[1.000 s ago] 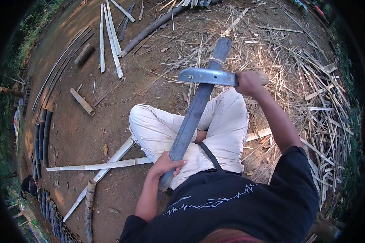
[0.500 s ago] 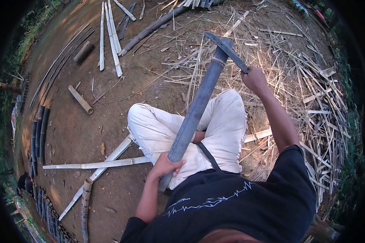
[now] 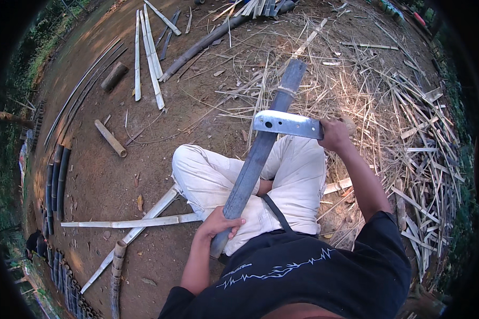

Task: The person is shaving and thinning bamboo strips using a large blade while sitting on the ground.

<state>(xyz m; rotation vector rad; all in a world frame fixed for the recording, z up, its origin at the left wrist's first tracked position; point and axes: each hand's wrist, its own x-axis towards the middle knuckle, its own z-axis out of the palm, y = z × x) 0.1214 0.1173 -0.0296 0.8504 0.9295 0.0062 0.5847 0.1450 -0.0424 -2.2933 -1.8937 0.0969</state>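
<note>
A dark grey bamboo piece point(image 3: 253, 162) slants from my waist up across my crossed legs, with a pale node ring near its far end. My left hand point(image 3: 221, 223) is closed round its near end, thumb on top. In my right hand point(image 3: 336, 135) is the handle end of a machete point(image 3: 290, 125), a broad metal blade with several holes. The blade lies flat side up across the upper part of the bamboo; whether it touches I cannot tell. Most of the handle is hidden by my fingers.
Thin bamboo shavings point(image 3: 367, 106) cover the ground ahead and right. Two pale split strips point(image 3: 127, 224) cross at my left, beside an upright-looking bamboo length point(image 3: 117, 276). Dark bamboo tubes point(image 3: 58, 183) lie far left. A short bamboo piece point(image 3: 110, 138) and a long pole point(image 3: 207, 40) lie ahead.
My right hand has come down and nearer along the bamboo. The machete has turned from edge-on to showing its broad face. My left hand keeps its hold.
</note>
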